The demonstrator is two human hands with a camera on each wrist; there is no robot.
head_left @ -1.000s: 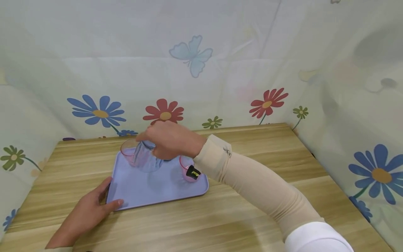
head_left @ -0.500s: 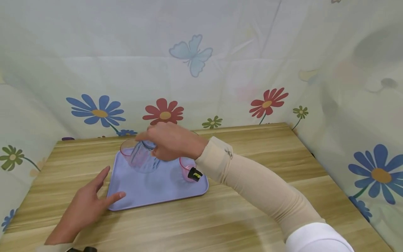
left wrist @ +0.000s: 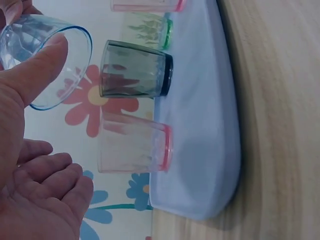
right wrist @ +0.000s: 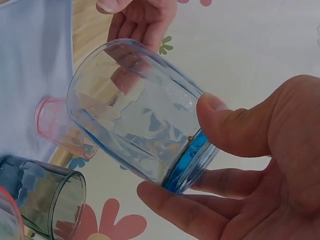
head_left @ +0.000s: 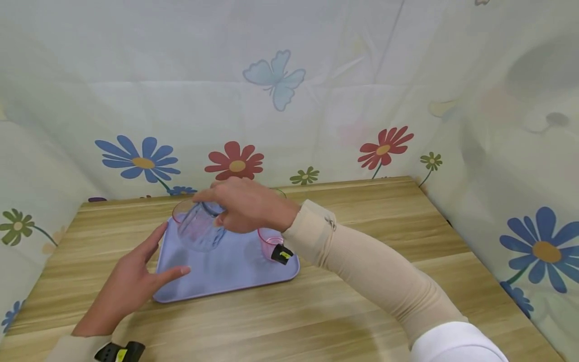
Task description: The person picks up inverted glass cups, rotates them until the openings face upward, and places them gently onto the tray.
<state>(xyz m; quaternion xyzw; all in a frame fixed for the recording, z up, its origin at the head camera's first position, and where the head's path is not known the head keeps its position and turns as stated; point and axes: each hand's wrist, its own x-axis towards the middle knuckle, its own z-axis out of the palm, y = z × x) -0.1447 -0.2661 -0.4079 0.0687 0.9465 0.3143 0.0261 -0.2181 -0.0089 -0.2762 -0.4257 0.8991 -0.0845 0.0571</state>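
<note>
My right hand [head_left: 244,203] grips a clear blue-tinted cup [right wrist: 145,115] by its blue base, with the thumb on one side and fingers on the other. The cup is tilted above the tray, its mouth pointing down toward my left hand [head_left: 133,274]. That hand is open at the tray's left edge, thumb and fingers spread apart. In the left wrist view its thumb overlaps the cup's rim. Behind the held cup, a pink-based cup [left wrist: 132,145] and a dark grey-green cup [left wrist: 130,72] stand upright on the lavender tray [head_left: 226,281].
Farther along the tray are a green-based cup [left wrist: 150,30] and another pink cup [head_left: 271,241] under my right wrist. The tray rests on a wood-grain table [head_left: 384,281], with a flower-printed cloth wall [head_left: 334,125] behind it.
My left hand has let go of the tray's left edge and moved up and right toward the held cup. The right hand has tilted that cup and lowered its mouth slightly leftward.
</note>
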